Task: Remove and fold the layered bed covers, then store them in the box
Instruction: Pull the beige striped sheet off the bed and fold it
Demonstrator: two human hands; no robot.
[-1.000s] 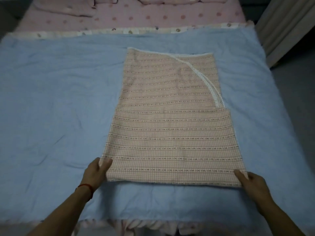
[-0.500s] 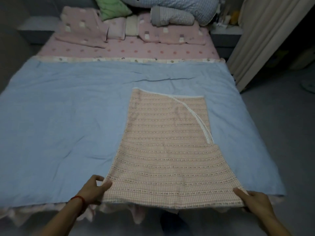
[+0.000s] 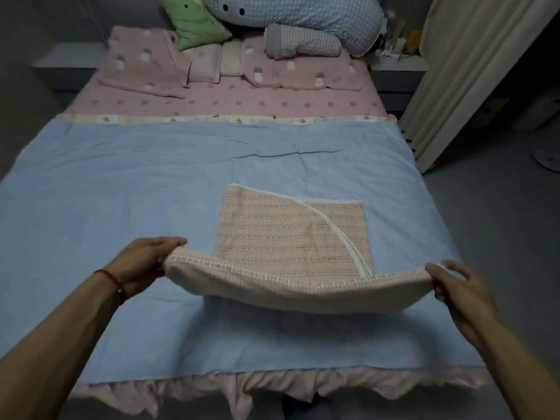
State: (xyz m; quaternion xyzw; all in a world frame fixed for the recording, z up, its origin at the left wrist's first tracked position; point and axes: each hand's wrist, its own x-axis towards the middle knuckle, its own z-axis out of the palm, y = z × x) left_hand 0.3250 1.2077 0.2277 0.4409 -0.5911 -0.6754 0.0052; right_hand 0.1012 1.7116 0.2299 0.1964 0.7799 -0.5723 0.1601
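Left hand (image 3: 142,262) and right hand (image 3: 454,286) pinch the pink cover's (image 3: 291,237) near corners, fingers clamped. Its near edge hangs lifted above the blue cover (image 3: 121,207) at frame centre.

We cannot see our fingers under the lifted pink cover (image 3: 291,286); its raised edge hides them. The bedside clutter (image 3: 400,40) is too small to identify, perhaps bottles. The blue plush pillow (image 3: 297,13) is cut off at the top.

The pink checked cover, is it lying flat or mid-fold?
Mid-fold: the left hand and right hand pinch the near corners of the pink checked cover, lifted; its far part lies on the blue cover.
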